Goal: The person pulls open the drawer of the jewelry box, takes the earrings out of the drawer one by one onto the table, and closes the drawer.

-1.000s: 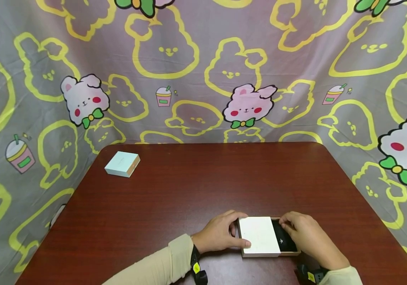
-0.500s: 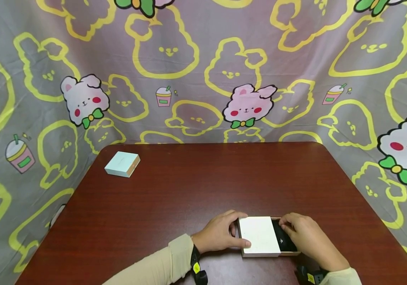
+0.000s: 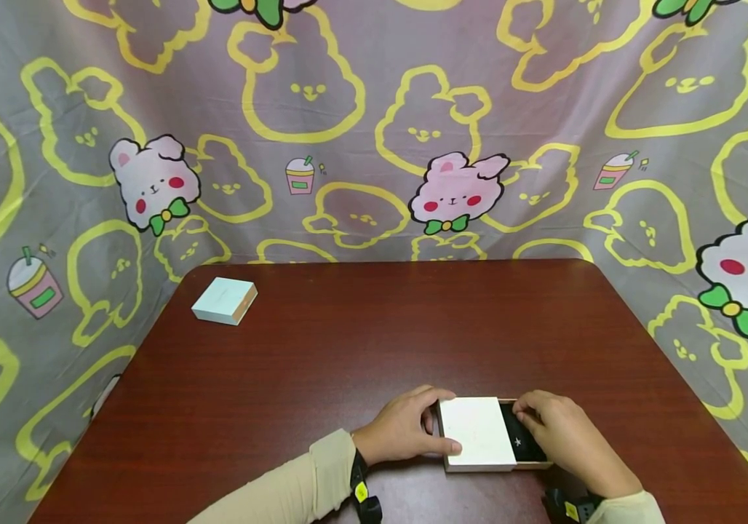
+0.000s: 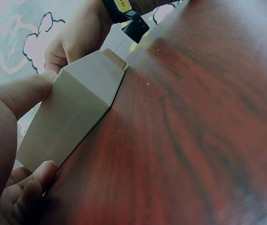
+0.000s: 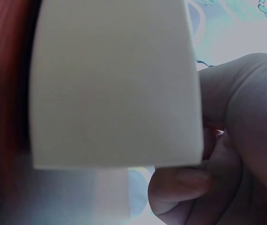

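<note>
Hands, two: left hand [image 3: 400, 433], one; right hand [image 3: 560, 431], one. Boxes, two: white box [image 3: 475, 433], one; pale box [image 3: 223, 300], one. White box comprising cover, one; tray [image 3: 531, 466], one; within, black item [image 3: 510, 423], one, bearing white star [image 3: 517, 442], one. Counter [image 3: 380, 335], one. Sleeves [image 3: 276, 480], two. Black wrist devices [image 3: 369, 509], two; yellow patches [image 3: 361, 493], two. Printed cups [image 3: 300, 176], three. Red-cheeked rabbit heads [image 3: 154, 185], three, one cut by the right edge. Green bows [image 3: 446, 225], five, two at the top edge.
</note>
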### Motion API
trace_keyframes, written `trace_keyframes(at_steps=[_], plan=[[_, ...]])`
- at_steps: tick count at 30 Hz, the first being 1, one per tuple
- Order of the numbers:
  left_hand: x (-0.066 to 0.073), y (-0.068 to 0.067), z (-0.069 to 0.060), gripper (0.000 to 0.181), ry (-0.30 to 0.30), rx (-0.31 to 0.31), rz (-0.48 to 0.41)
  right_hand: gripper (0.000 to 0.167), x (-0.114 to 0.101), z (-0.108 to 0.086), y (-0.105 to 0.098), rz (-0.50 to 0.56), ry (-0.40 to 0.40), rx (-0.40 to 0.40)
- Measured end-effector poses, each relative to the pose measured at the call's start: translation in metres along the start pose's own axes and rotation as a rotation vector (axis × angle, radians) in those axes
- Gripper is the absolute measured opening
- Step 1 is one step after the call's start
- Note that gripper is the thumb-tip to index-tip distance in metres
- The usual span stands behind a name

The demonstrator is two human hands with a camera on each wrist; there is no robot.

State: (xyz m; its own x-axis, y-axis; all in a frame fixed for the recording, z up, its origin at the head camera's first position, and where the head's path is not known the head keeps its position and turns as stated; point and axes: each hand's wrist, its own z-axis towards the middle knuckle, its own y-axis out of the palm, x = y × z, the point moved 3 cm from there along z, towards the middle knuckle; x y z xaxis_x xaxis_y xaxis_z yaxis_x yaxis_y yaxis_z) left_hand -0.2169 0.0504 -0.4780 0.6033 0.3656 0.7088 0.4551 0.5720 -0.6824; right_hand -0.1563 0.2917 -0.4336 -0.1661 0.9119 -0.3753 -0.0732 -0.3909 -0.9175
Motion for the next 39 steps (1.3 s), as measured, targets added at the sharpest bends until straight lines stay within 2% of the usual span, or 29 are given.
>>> trace_keyframes(at_steps=[22, 39], plan=[[-0.0016, -0.0004, -0.0011, 0.071, 0.001, -0.006, -0.005, 0.019, -0.0027, -0.0012, 0.0028, -0.014, -0.015, 0.039], [-0.0024, 0.0002, 0.0002, 0.070, -0.001, -0.010, -0.002, 0.017, -0.0019, -0.0004, 0.0026, -0.013, -0.004, 0.023]])
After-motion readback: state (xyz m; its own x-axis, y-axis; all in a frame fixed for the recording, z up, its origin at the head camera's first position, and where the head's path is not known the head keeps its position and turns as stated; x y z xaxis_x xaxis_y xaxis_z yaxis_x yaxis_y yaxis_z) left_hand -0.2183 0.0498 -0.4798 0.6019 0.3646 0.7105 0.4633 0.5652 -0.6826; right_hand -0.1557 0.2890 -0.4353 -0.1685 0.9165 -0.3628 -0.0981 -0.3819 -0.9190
